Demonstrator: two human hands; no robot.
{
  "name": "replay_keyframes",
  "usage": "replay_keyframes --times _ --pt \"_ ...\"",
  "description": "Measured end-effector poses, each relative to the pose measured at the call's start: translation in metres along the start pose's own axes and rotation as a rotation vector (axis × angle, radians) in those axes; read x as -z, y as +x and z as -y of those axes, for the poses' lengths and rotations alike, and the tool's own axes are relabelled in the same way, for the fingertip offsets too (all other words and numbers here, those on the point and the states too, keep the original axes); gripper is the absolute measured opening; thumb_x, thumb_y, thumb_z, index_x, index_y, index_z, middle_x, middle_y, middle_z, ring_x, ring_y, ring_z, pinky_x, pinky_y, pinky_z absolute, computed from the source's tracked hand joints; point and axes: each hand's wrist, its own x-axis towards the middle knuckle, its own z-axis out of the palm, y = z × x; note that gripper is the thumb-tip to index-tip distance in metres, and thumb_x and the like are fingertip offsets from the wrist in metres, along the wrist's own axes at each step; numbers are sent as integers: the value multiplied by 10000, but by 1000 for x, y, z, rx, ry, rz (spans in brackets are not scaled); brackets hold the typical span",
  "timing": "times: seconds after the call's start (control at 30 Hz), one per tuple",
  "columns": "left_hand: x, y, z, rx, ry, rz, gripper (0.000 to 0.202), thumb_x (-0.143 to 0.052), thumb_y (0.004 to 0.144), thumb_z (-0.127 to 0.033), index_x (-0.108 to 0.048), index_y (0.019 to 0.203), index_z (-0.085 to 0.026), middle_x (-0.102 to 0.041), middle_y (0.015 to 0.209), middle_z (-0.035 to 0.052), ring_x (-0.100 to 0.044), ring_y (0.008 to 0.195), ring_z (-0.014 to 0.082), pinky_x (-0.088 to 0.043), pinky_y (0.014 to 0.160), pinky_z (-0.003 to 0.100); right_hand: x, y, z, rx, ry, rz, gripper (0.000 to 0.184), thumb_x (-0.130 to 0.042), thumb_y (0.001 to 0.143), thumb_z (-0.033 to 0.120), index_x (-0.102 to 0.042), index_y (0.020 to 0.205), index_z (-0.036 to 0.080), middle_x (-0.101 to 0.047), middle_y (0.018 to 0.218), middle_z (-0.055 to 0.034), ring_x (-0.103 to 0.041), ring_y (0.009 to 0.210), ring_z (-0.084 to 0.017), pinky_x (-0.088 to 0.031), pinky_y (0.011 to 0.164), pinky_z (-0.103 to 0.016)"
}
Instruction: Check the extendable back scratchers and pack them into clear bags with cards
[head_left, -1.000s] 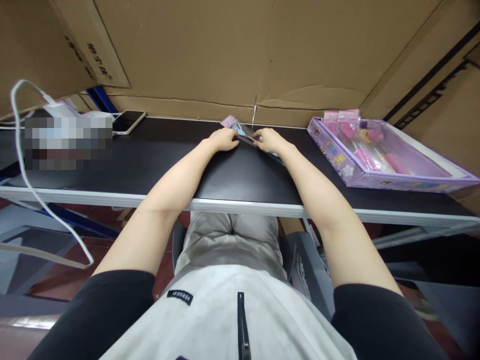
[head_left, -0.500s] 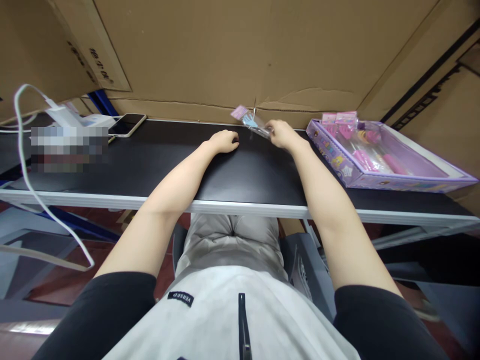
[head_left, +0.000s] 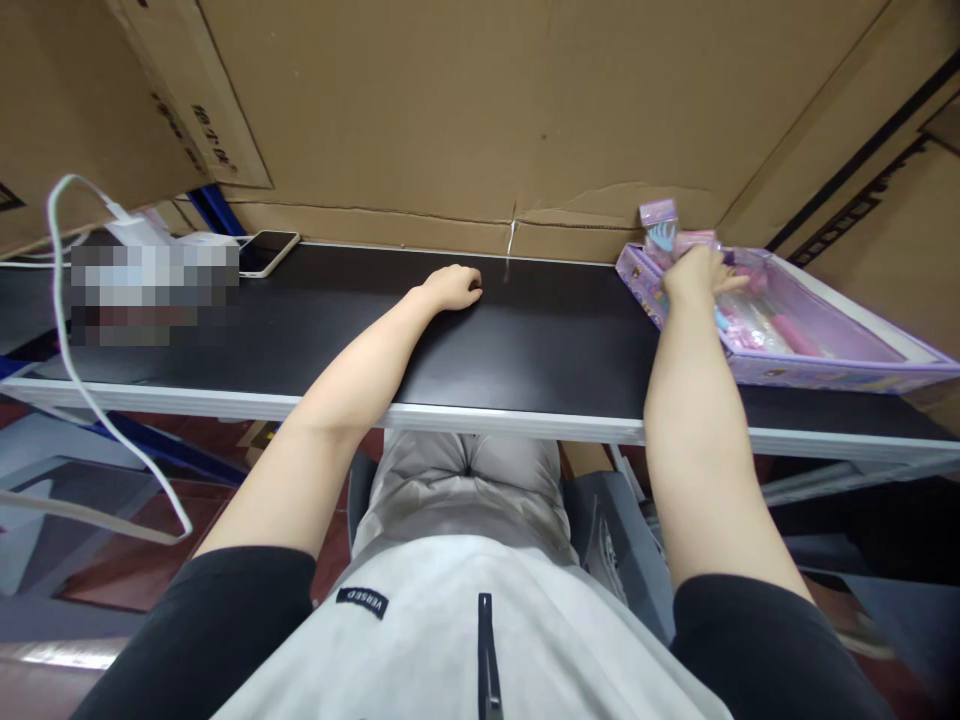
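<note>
My right hand [head_left: 696, 272] is over the near-left corner of the purple toy box [head_left: 825, 365] and grips a small clear packet [head_left: 660, 226] with a pink header card and a blue comb-like piece inside. The packet sticks up above my fingers. My left hand [head_left: 452, 286] rests on the black tabletop [head_left: 525, 340] near its back edge, fingers curled under, nothing visible in it. The purple box holds several pink toy items under clear wrap.
A wall of brown cardboard [head_left: 487, 110] stands right behind the table. A phone [head_left: 268, 250] lies at the back left beside a white charger and cable [head_left: 82, 330]. A blurred patch covers something at far left. The table's pale front edge [head_left: 480, 420] runs above my lap.
My right hand carried the packet from the table's middle back rightward to the purple box. My left hand let go of the packet and stayed in place.
</note>
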Motion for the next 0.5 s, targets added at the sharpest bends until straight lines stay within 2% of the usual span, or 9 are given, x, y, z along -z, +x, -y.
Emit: replay_keyframes --times 0.13,0.2,0.27,0.33,0.4,0.5 --pt "0 -1 -1 -9 -13 6 488 -533 1075 -326 -730 1499 -188 -761 1494 144 -702 1406 331 -550 1172 398 -5 -5 -6 -109 121 -34 632 -517 1149 630 -852 1213 97 -571 1587 -394 -542 1510 -410 -344 1148 -640" --pt "1 -2 -1 -9 -18 6 488 -534 1078 -314 -730 1500 -167 -759 1492 163 -703 1409 349 -554 1175 418 -10 0 -14 -239 195 5 612 -575 1133 610 -850 1248 76 -583 1561 -418 -544 1510 -424 -366 1118 -651" --pt "2 -2 -2 -9 -20 7 484 -539 1080 -310 -731 1500 -164 -760 1491 164 -702 1415 351 -556 1178 418 -14 9 -20 -449 235 112 514 -673 1117 455 -805 1365 25 -589 1541 -440 -546 1522 -428 -381 1114 -652" --pt "3 -3 -2 -6 -17 13 483 -540 1084 -308 -727 1506 -169 -757 1500 159 -699 1423 348 -555 1183 417 -16 19 -23 -603 223 221 477 -717 1075 208 -716 1500 -10 -569 1579 -427 -509 1578 -428 -387 1144 -641" --pt "4 -3 -3 -7 -14 17 484 -536 1088 -309 -723 1513 -172 -749 1515 160 -695 1428 351 -555 1191 426 -14 24 -23 -639 193 274 533 -693 1034 58 -668 1564 3 -546 1624 -396 -472 1623 -428 -386 1181 -629" --pt "4 -3 -3 0 -8 16 484 -538 1090 -314 -723 1518 -183 -739 1534 154 -686 1443 351 -552 1206 431 -7 22 -20 -616 181 297 540 -690 1023 31 -674 1563 25 -539 1645 -370 -476 1623 -432 -355 1223 -635"
